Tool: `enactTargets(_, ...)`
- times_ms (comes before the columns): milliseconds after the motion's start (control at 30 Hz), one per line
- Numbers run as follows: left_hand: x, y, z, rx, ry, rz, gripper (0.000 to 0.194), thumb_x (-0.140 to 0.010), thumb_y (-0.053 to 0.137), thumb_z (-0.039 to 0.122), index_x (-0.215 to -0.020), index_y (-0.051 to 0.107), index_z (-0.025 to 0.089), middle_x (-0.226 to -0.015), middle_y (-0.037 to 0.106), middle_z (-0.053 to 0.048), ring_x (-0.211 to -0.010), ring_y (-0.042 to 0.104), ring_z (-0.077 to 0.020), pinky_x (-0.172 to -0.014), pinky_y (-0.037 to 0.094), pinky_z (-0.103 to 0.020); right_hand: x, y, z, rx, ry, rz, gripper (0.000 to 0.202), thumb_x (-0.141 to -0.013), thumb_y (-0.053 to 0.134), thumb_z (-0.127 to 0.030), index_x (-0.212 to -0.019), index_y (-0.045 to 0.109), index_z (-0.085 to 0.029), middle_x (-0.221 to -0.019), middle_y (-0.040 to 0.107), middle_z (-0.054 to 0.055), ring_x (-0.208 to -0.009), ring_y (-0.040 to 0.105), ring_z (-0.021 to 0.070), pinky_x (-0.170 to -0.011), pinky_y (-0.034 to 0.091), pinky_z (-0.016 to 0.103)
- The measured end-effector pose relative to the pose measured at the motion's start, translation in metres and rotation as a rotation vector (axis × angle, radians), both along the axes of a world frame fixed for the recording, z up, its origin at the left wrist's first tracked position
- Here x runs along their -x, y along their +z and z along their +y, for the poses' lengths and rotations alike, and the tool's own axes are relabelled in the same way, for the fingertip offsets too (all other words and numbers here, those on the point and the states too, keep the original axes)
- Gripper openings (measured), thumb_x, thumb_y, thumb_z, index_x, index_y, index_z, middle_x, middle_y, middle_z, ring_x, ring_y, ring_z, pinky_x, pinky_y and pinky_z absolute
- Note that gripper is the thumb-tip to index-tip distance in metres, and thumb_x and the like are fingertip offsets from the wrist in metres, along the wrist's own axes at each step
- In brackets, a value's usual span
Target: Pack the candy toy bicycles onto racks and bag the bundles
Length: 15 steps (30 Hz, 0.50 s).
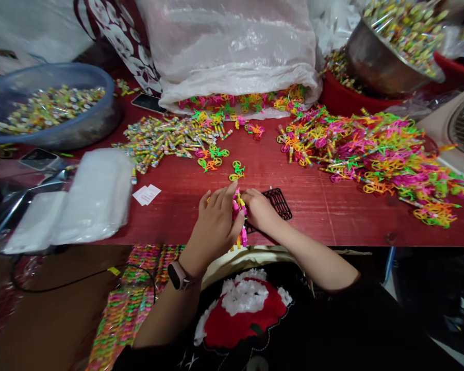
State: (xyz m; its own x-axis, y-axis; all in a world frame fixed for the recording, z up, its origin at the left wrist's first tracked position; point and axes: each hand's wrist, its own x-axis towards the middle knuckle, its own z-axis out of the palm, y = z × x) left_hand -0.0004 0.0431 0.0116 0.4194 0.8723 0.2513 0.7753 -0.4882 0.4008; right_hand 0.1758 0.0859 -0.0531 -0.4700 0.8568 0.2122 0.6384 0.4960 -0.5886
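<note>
My left hand [218, 216] is over the near edge of the red table, fingers stretched forward and thumb apart. Beside its thumb stands a row of pink and yellow plastic pieces [243, 236], partly hidden by the hand. My right hand [258, 208] is closed, its curled fingertips against the far end of that row; whatever they pinch is hidden. Under the right hand lies a black plastic grid rack [281, 202]. A small green and yellow toy bicycle [237, 170] lies just beyond my left fingertips.
Candy-filled tubes [170, 139] lie piled at centre left, near a blue basin [58, 129]. A heap of toy bicycles with tubes [375, 149] spreads rightward. A white sack [235, 46] spills bicycles at the back. Plastic bags [93, 196] and paper slips [147, 195] lie left.
</note>
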Motion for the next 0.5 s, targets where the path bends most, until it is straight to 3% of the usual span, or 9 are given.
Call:
enactTargets(167, 0.001, 0.000, 0.000, -0.007, -0.010, -0.009, 0.058, -0.105, 0.046, 0.029, -0.161, 0.030, 0.020, -0.152, 0.056, -0.015, -0.140, 0.051, -0.0304, -0.122, 0.029, -0.052, 0.003, -0.006, -0.003, 0.002, -0.012, 0.058, 0.023, -0.083, 0.059, 0.001, -0.094, 0.070, -0.017, -0.100, 0.068, 0.010, -0.100, 0.061, 0.0248, -0.095, 0.050, 0.038)
enactTargets(267, 0.003, -0.002, 0.000, -0.023, -0.019, 0.002, 0.050, -0.107, 0.044, 0.031, -0.156, 0.040, 0.023, -0.151, 0.056, -0.014, -0.141, 0.049, -0.0308, -0.120, 0.030, -0.051, -0.019, 0.005, 0.008, 0.077, 0.006, 0.056, 0.024, -0.084, 0.064, 0.000, -0.096, 0.074, -0.018, -0.099, 0.071, 0.007, -0.095, 0.065, 0.0203, -0.092, 0.051, 0.033)
enactTargets(333, 0.004, -0.005, -0.001, -0.042, -0.025, 0.009, 0.043, -0.107, 0.045, 0.032, -0.149, 0.049, 0.024, -0.150, 0.056, -0.014, -0.141, 0.049, -0.0314, -0.119, 0.031, -0.052, -0.049, 0.021, 0.022, 0.056, -0.225, -0.026, 0.016, -0.087, 0.070, -0.009, -0.099, 0.075, -0.019, -0.100, 0.073, 0.006, -0.093, 0.065, 0.0184, -0.091, 0.050, 0.031)
enactTargets(367, 0.004, -0.005, -0.001, -0.053, -0.029, 0.014, 0.041, -0.107, 0.045, 0.032, -0.146, 0.052, 0.025, -0.150, 0.056, -0.014, -0.141, 0.049, -0.0315, -0.118, 0.032, -0.052, -0.067, 0.029, 0.031, 0.004, -0.459, -0.102, 0.011, -0.090, 0.071, -0.015, -0.099, 0.076, -0.019, -0.100, 0.073, 0.007, -0.093, 0.065, 0.0187, -0.092, 0.049, 0.031)
enactTargets(433, 0.004, -0.005, 0.000, -0.073, -0.029, 0.037, 0.038, -0.107, 0.046, 0.034, -0.142, 0.056, 0.023, -0.148, 0.057, -0.015, -0.139, 0.050, -0.0323, -0.117, 0.033, -0.053, -0.103, 0.044, 0.049, -0.057, -0.727, -0.162, 0.020, -0.096, 0.064, -0.019, -0.110, 0.072, -0.007, -0.114, 0.070, 0.022, -0.108, 0.061, 0.0263, -0.103, 0.042, 0.042)
enactTargets(500, 0.002, -0.003, 0.000, -0.075, -0.021, 0.074, 0.037, -0.107, 0.045, 0.035, -0.138, 0.059, 0.021, -0.147, 0.058, -0.016, -0.136, 0.052, -0.0335, -0.114, 0.036, -0.054, -0.132, 0.052, 0.065, -0.054, -0.882, -0.210, 0.035, -0.096, 0.066, -0.018, -0.120, 0.065, 0.006, -0.125, 0.063, 0.038, -0.116, 0.058, 0.0330, -0.104, 0.038, 0.049)
